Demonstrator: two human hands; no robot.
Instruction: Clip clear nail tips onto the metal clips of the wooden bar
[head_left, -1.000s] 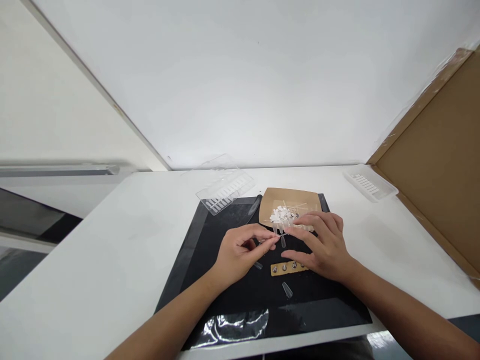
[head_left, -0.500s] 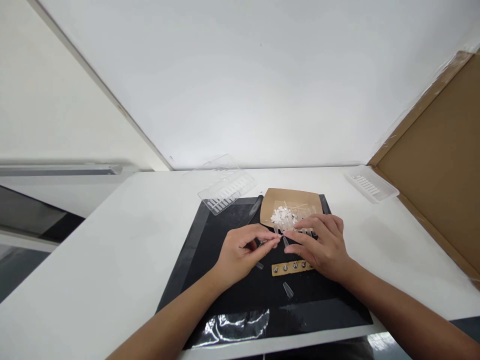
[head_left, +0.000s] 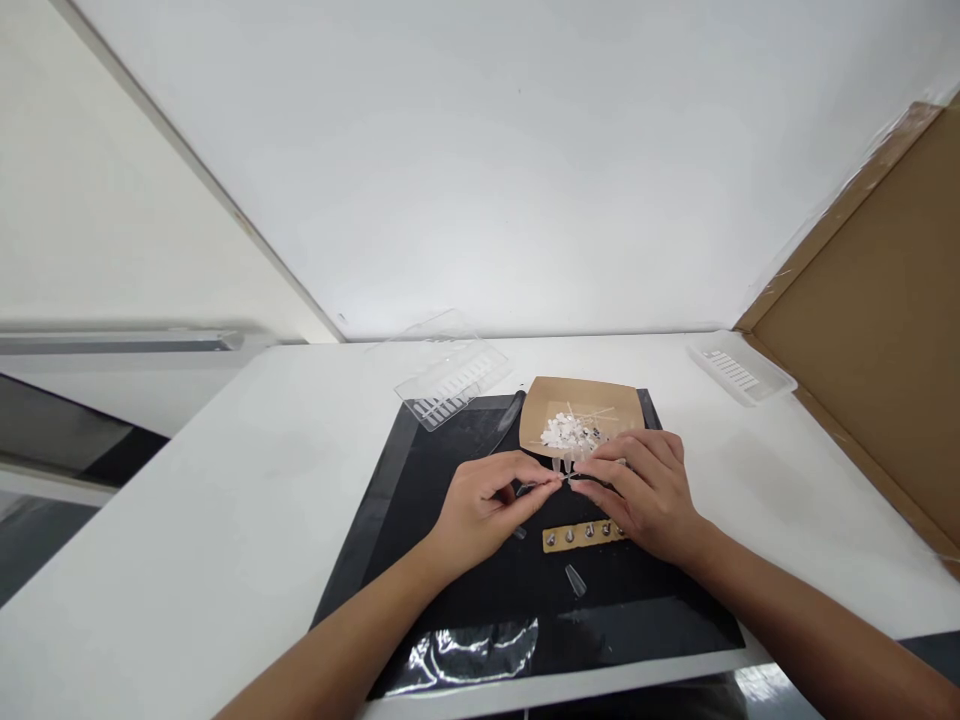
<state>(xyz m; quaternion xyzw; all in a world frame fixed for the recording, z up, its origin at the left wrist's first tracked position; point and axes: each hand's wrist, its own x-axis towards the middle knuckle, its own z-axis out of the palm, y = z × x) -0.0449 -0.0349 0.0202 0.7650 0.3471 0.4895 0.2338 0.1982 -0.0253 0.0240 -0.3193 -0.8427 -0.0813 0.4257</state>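
My left hand [head_left: 484,508] and my right hand [head_left: 645,490] meet fingertip to fingertip over a black mat [head_left: 420,500]. Both pinch a small clear piece [head_left: 568,478] between them, too small to name for sure. Just beyond the fingers lies a brown paper tray [head_left: 544,400] holding a heap of small white bits [head_left: 568,432] and thin clear sticks. Below my right hand lies a brown card strip [head_left: 577,538] with several small dark studs on it. A loose clear nail tip [head_left: 574,580] rests on the mat nearer to me.
A clear plastic box with slots [head_left: 450,385] stands at the mat's far left corner. Another clear slotted tray [head_left: 739,370] sits at the back right on the white table [head_left: 225,520]. A large brown cardboard sheet [head_left: 877,320] leans along the right. Crinkled clear film [head_left: 472,650] lies at the mat's near edge.
My right hand has drawn its fingers in from a spread pose to a pinch against my left fingertips. My left hand has barely moved.
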